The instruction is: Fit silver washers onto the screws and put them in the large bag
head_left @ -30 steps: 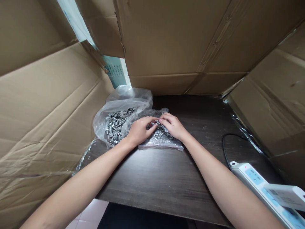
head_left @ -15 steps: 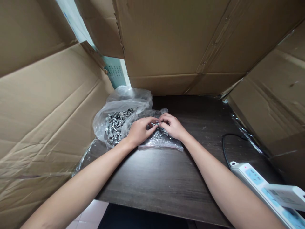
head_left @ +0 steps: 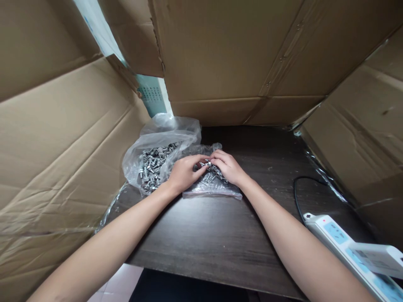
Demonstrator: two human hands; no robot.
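Over a clear plastic bag (head_left: 212,193) of small shiny metal fasteners (head_left: 209,178), my two hands meet fingertip to fingertip. My left hand (head_left: 185,171) pinches a small silver bolt (head_left: 208,163) between thumb and fingers. From the other side, the bent, closed fingers of my right hand (head_left: 228,166) reach the same spot; what they grip is too small to make out. Just left of my left hand, a larger open plastic bag (head_left: 130,161) holds many silver bolts (head_left: 154,163) with flanged heads.
Both bags lie on a dark wooden table (head_left: 201,239). Cardboard panels (head_left: 236,54) stand at the back and both sides. At the right front is a white power strip (head_left: 333,230) with a plugged-in white adapter (head_left: 374,256) and a black cable (head_left: 296,193).
The right thumb and fingers have shifted slightly at the bolt, with the thumb now less visible. Arms and bags stay where they were.
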